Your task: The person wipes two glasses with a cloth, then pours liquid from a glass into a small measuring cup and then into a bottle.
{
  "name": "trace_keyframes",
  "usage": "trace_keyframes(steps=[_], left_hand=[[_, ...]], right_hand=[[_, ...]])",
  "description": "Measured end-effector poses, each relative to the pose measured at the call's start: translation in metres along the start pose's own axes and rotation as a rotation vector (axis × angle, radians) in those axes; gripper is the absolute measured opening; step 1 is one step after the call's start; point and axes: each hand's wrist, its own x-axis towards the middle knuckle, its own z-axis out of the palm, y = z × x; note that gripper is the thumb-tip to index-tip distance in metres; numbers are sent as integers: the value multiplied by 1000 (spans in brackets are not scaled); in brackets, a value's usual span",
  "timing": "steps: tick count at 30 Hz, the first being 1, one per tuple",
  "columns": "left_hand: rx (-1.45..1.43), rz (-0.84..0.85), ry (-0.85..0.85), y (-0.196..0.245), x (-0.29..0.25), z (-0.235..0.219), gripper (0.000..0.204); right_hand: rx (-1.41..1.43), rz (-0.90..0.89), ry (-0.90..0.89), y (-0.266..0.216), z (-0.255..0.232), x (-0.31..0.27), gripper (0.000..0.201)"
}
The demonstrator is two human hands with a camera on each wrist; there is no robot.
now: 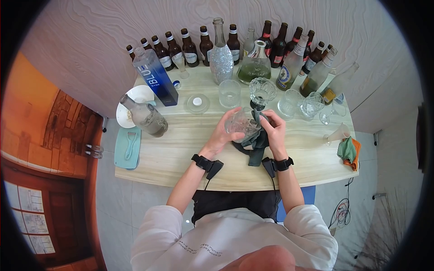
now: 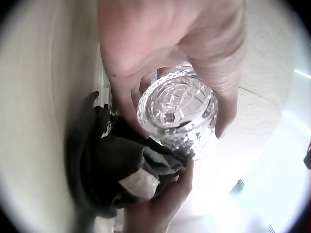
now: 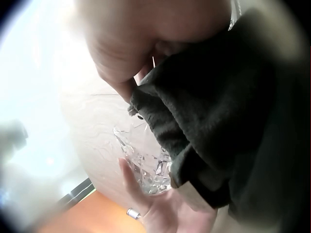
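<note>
My left hand (image 1: 220, 137) grips a clear cut-glass tumbler (image 1: 238, 123) around its side, thumb on one side and fingers on the other. In the left wrist view the patterned round base of the tumbler (image 2: 176, 104) faces the camera, so it is tilted on its side. My right hand (image 1: 275, 130) pinches a dark grey-green cloth (image 1: 257, 148) at the tumbler's mouth. The cloth hangs in folds below both hands, and a pale label (image 2: 141, 184) shows on it. In the right wrist view the cloth (image 3: 194, 116) hides most of the right fingers.
Beyond my hands stand a glass tumbler (image 1: 229, 94), a scalloped glass bowl (image 1: 262, 90) and a blue bottle (image 1: 158, 79). A clear bottle (image 1: 151, 121) is at left, near a peeler (image 1: 130, 145) on a turquoise board (image 1: 121, 156). Folded cloths (image 1: 348, 153) lie at the right edge.
</note>
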Motion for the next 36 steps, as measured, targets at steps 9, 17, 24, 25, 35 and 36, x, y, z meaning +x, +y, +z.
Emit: trace_keyframes(steps=[9,17,24,25,35,36], left_hand=[[-167,-11,135,4,3,-2,85],[109,-8,56,12,3,6,90],[-49,24,137,18,1,5,89],[-61,32,143,15,3,3,89],[-32,-82,59,13,3,4,99],[-34,-78,64,15,3,5,99]], right_hand=[[-161,79,-16,6,7,-4,12],[-9,109,101,-1,8,-3,13],[-86,122,-154,-1,-3,-3,14],[-116,109,-170,-1,-4,-2,14],[-113,104,78,2,8,-3,12],[-134,98,44,4,5,-4,12]])
